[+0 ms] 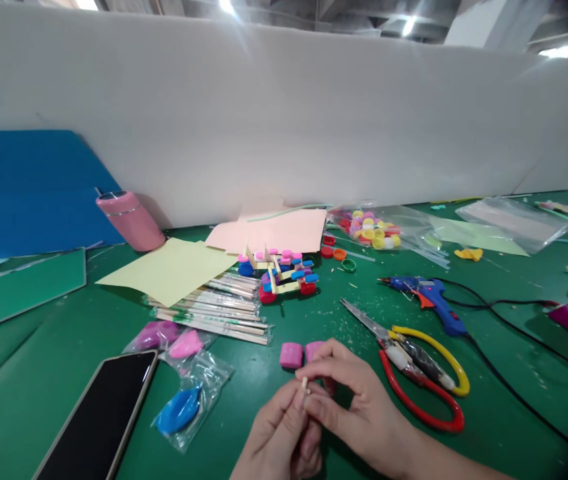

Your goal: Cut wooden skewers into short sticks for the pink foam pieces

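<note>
At the front of the table my left hand (pixel 280 430) and my right hand (pixel 364 410) meet, fingertips closed together. Pinched in my left hand is a small pale wooden stick piece (pixel 305 384), mostly covered by the fingers. My right thumb and fingers close on its near side. Just beyond them lie two pink bottle caps (pixel 291 355), one partly behind my right fingers. Farther back stand small model cars (pixel 287 273) of pale sticks with red, blue and pink parts.
To the right are pliers or scissors with red and yellow handles (pixel 417 367) and a blue glue gun (pixel 429 300) with a black cord. Bagged wooden sticks (pixel 214 313), a phone (pixel 101 413), bagged clay (pixel 179 410) and a leaning pink bottle (pixel 131 220) are left. Bagged caps (pixel 371 230) lie behind.
</note>
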Demonstrator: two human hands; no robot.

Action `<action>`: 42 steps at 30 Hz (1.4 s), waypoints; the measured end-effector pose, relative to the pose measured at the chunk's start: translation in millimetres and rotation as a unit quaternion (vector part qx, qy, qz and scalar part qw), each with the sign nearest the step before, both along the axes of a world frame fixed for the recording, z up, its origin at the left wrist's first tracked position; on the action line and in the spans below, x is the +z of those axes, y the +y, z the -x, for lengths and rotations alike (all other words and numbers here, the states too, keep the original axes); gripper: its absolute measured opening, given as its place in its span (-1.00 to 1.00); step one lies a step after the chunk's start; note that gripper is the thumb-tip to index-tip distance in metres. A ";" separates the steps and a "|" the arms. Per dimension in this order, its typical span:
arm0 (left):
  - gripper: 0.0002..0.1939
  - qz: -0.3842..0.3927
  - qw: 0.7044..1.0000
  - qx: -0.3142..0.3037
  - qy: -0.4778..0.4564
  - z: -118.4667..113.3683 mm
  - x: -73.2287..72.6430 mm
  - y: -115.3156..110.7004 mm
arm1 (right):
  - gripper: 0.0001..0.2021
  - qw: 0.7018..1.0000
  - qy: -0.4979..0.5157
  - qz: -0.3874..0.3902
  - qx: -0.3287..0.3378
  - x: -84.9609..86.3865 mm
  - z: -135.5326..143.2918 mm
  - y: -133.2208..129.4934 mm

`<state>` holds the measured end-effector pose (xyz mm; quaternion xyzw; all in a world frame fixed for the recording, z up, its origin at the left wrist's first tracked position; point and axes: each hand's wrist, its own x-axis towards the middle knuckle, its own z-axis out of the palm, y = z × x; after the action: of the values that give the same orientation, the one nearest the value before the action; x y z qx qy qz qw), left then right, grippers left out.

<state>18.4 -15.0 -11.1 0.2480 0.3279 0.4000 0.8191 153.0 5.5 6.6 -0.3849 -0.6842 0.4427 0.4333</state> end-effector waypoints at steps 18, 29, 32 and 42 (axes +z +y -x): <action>-0.78 0.007 0.995 0.062 0.081 3.7 12.7 6.4 | -0.80 0.988 0.084 0.129 -0.033 3.8 -5.7 6.0; -0.78 -0.056 0.992 0.030 0.111 0.7 10.4 3.1 | -0.87 0.998 -0.048 0.034 -0.025 2.4 -1.6 2.5; -0.76 -0.075 0.989 0.036 0.126 2.1 9.2 4.0 | -0.89 0.998 -0.060 0.008 -0.025 3.4 -3.0 3.5; -0.77 -0.073 0.989 0.054 0.116 1.4 10.3 2.3 | -0.93 0.998 -0.054 -0.013 -0.026 2.5 -3.5 3.9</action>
<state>17.0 -12.8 -0.8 0.3342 0.4036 0.4350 0.7322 156.5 9.4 9.1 -0.4200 -0.7024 0.4009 0.4117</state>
